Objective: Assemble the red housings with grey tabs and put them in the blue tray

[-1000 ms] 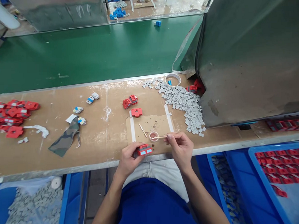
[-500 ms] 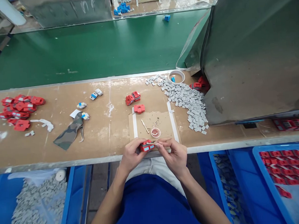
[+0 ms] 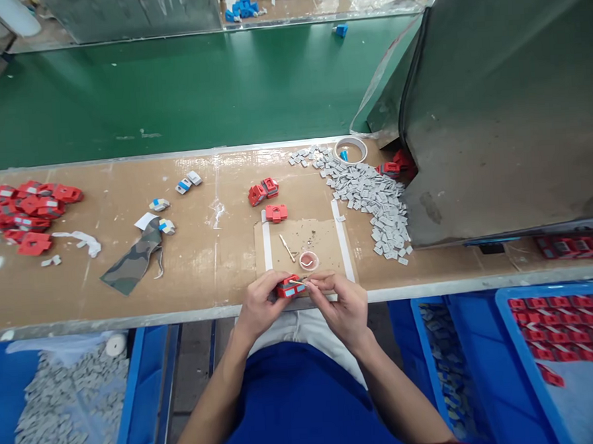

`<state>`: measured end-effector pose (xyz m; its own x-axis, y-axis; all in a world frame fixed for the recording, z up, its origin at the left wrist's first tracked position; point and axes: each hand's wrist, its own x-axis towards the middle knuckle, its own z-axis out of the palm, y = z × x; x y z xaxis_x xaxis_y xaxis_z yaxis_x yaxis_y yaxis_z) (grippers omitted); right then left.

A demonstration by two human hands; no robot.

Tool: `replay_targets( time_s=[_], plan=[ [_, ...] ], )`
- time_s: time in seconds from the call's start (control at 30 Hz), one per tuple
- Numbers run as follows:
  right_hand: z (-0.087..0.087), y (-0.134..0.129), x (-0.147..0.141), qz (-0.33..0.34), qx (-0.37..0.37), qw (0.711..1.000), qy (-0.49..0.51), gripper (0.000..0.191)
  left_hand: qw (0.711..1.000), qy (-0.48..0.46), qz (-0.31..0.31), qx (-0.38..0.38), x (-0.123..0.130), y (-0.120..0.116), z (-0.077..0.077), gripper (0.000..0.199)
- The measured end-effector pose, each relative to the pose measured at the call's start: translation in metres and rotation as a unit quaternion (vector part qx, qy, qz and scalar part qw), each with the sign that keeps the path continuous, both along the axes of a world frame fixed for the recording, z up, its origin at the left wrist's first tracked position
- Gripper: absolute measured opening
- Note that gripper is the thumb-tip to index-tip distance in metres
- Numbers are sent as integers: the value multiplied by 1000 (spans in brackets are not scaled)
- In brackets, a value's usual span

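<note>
Red part (image 3: 289,288): located at the near edge of the workbench (image 3: 219,272), held in the left hand (image 3: 260,305). Thumb and fingers of this hand are clamped on its left end; whether its underside rests on the bench cannot be determined. Light blue panels (image 3: 291,292) show on its near face. The right hand (image 3: 345,307) pinches a thin stick (image 3: 298,283), thumb and fingertips together, with the tip over the part's upper face. Contact between tip and surface is too small to confirm.

Handling: the part is judged light, stiff and probably of moulded plastic, with smooth faces that may slip under damp fingers. Breakage appears unlikely; surface marking is the likelier fault. Take hold at the end or by opposite sides, keeping fingertips off the panels and upper face. The stick is judged light and easily snapped; avoid bending it.

Just beyond the hands, a small cup (image 3: 300,262) with reddish-brown contents stands on a cardboard sheet (image 3: 328,250). A second stick (image 3: 286,247) lies near its left side. Farther back lie a single red block (image 3: 276,213) and, beyond it, two adjoining red blocks (image 3: 264,191). Grey tiles (image 3: 375,201) spread to the right. Farthest off, a green surface (image 3: 170,96) carries one blue piece (image 3: 341,30).
</note>
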<state>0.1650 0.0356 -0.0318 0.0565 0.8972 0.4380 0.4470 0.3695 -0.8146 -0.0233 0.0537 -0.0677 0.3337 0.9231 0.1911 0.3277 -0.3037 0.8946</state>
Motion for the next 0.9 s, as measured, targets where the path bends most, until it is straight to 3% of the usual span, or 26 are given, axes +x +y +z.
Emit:
replay_targets(
  time_s=[0.37, 0.53, 0.77, 0.9],
  plan=[
    [1, 3, -3, -12, 5, 1000, -19, 18, 1000, -7, 2, -8, 0, 1, 2, 16],
    [1, 2, 1, -10, -12, 1000, 26, 16, 1000, -8, 9, -22, 0, 1, 3, 16],
    [-9, 11, 20, -107, -16, 992, 58, 19, 996, -35, 17, -82, -3, 0, 1, 20],
    [-18, 15, 15, -67, -24, 997, 8, 15, 996, -49, 18, -77, -4, 1, 1, 23]
  ],
)
